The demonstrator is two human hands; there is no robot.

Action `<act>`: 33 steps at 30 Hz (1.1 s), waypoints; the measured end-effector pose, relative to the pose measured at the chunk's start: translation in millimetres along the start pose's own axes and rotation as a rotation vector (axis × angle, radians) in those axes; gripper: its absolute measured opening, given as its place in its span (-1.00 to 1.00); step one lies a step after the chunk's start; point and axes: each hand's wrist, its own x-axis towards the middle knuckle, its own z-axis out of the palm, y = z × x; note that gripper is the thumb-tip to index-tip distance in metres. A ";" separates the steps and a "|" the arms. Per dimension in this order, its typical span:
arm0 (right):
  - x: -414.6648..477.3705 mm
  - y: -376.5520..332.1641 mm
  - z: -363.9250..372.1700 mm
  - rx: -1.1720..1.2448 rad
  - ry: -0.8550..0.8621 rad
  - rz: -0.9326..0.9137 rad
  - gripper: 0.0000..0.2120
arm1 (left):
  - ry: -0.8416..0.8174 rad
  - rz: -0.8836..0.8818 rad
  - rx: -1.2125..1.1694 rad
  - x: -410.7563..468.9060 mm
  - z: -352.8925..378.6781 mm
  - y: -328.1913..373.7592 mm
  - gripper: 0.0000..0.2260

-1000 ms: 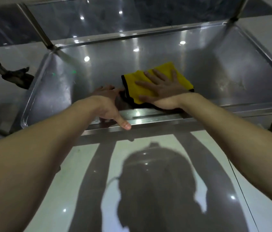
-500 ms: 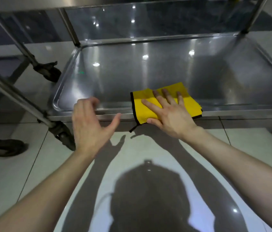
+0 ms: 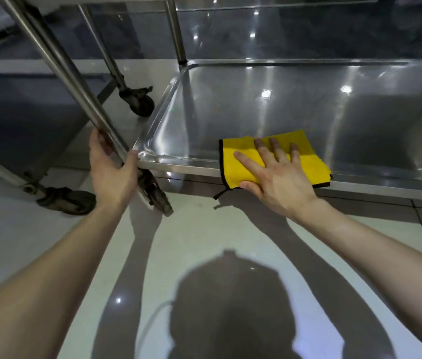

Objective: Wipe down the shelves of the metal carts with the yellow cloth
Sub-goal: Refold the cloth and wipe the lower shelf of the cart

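The yellow cloth point(image 3: 305, 161), edged in black, lies folded over the front rim of the cart's bottom shelf point(image 3: 269, 112), a shiny steel tray. My right hand point(image 3: 274, 174) presses flat on the cloth, fingers spread, palm hanging past the rim. My left hand point(image 3: 111, 169) wraps around the cart's front-left leg point(image 3: 75, 81) just above the shelf corner, thumb on the near side. The cloth's lower edge and a small black loop hang off the shelf front.
Black caster wheels point(image 3: 155, 195) sit under the gripped leg, with another point(image 3: 137, 101) behind it. A second cart's leg and caster point(image 3: 67, 200) stand at the left. An upper shelf edge runs across the top. Glossy white floor tiles point(image 3: 204, 242) show my shadow.
My left hand moved left from the shelf's front rim and closed on the cart leg. My right hand drew the cloth from mid-shelf to the front rim. The view shifted left.
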 end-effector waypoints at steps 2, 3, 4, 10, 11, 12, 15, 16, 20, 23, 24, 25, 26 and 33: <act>17.1 -23.0 -1.2 0.013 0.006 -0.025 -0.30 | -0.010 0.019 -0.014 1.0 -0.6 -4.6 -0.27; 26.2 -36.1 -2.2 0.019 0.010 -0.036 -0.30 | -0.013 0.032 -0.018 1.7 -0.2 -7.5 -0.25; 35.8 -50.5 -3.4 0.025 0.016 -0.044 -0.31 | -0.015 0.040 -0.020 2.7 0.4 -10.7 -0.24; 109.1 -160.8 -15.8 0.055 0.007 -0.082 -0.31 | -0.008 0.042 -0.026 4.2 5.6 -20.2 -0.19; 118.2 -174.4 -19.1 0.064 -0.008 -0.082 -0.30 | -0.025 0.037 -0.028 4.5 4.9 -19.5 -0.18; 124.3 -183.5 -21.7 0.068 -0.021 -0.081 -0.29 | -0.045 0.028 -0.031 3.9 3.9 -17.9 -0.17; 126.0 -185.2 -23.7 0.067 -0.025 -0.093 -0.28 | 0.009 0.058 0.068 -8.0 3.0 -6.9 -0.16; 122.7 -179.2 -23.7 0.075 -0.021 -0.107 -0.28 | 0.077 0.121 0.140 -15.4 5.6 -1.7 -0.18; 95.5 -132.2 -21.8 0.082 -0.015 -0.207 -0.31 | -0.016 0.319 0.250 -48.6 31.9 17.2 -0.21; 54.5 -71.9 -18.6 0.070 -0.011 -0.221 -0.30 | -0.178 0.313 0.264 -63.0 56.9 27.5 -0.29; 38.0 -49.4 -17.2 0.063 -0.004 -0.217 -0.29 | -0.211 0.294 0.262 -68.0 64.7 33.8 -0.32; 21.5 -26.3 -15.6 0.052 0.000 -0.211 -0.29 | -0.248 0.287 0.265 -73.7 73.8 41.5 -0.35; 4.9 -2.1 -13.9 0.040 -0.004 -0.205 -0.29 | -0.290 0.301 0.278 -79.4 85.2 50.3 -0.38; -105.0 149.2 -6.0 0.018 -0.056 -0.075 -0.32 | -0.481 0.485 0.441 -123.1 185.4 112.1 -0.49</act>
